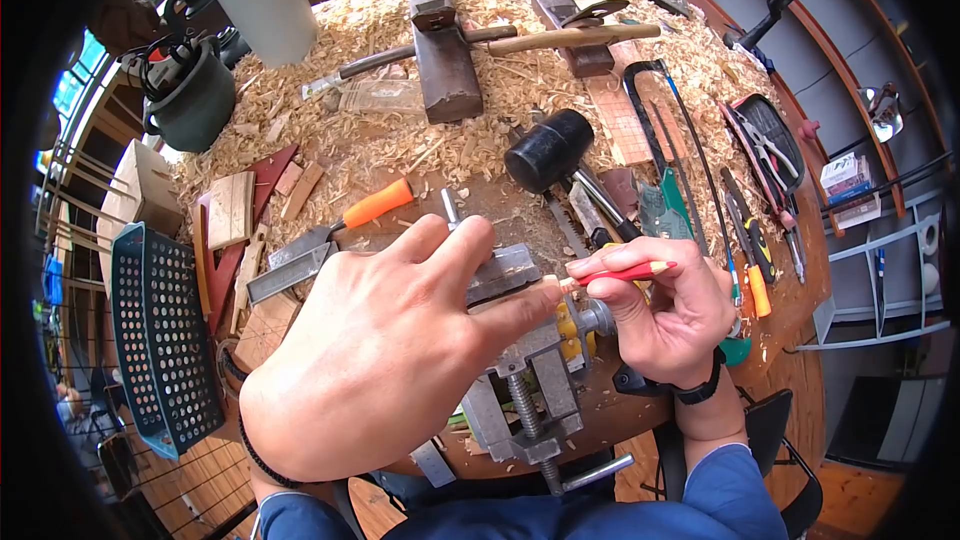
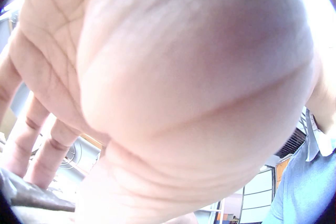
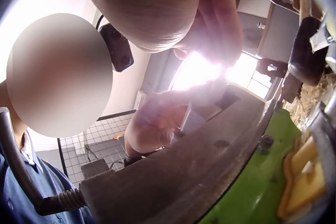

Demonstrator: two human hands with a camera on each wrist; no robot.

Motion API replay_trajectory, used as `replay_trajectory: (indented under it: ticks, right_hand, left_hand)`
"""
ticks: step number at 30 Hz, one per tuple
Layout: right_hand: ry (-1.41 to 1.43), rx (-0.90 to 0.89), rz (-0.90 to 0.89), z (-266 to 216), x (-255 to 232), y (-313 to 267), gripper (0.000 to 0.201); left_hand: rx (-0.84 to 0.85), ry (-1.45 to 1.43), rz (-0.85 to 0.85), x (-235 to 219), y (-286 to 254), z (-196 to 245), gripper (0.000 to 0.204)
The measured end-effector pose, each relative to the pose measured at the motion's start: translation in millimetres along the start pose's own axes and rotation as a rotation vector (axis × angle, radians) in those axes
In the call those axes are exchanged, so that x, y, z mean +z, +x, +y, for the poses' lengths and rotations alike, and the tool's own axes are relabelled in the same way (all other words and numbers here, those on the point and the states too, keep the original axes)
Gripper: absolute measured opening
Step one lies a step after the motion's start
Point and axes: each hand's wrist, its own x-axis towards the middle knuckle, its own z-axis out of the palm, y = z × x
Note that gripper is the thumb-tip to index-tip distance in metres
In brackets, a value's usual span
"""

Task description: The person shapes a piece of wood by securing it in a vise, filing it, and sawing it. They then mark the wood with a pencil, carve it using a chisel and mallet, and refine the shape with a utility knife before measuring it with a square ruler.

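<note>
A small metal vise (image 1: 530, 395) stands at the near edge of the workbench. My left hand (image 1: 375, 355) lies over it, back up, with its thumb stretched along a pale wood piece at the vise jaws. In the left wrist view, the straight fingers (image 2: 50, 150) reach the metal edge. My right hand (image 1: 675, 315) pinches a red pencil (image 1: 620, 273) between thumb and fingers. The pencil lies nearly level, one pale end right at the left thumb tip, a sharpened end pointing right. Most of the wood piece is hidden under the left hand.
A black mallet (image 1: 550, 150), an orange-handled chisel (image 1: 375, 203) and a hacksaw (image 1: 665, 140) lie beyond the vise. Wood shavings (image 1: 360, 20) cover the far bench around a wooden plane (image 1: 447, 70). A perforated basket (image 1: 165, 340) and a dark pot (image 1: 195, 100) are at left.
</note>
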Motion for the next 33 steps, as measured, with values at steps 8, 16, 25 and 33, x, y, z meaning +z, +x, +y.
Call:
replay_trajectory:
  ticks: [8,16,25,33]
  right_hand:
    - [-0.004,-0.012,0.005,0.8,0.5,-0.1,0.021]
    - [-0.007,-0.010,-0.003,0.9,0.0,0.0,0.022]
    - [-0.003,-0.018,-0.001,1.8,0.1,-0.1,0.022]
    - [-0.014,-0.021,0.013,2.5,1.1,-1.1,0.022]
  left_hand:
    - [-0.001,0.007,0.007,0.8,-0.2,0.3,0.064]
    - [-0.009,-0.007,-0.001,-0.8,0.3,1.0,0.063]
    - [-0.024,-0.005,0.012,0.7,0.4,2.2,0.060]
    - [-0.011,0.002,0.024,1.3,-0.2,1.3,0.060]
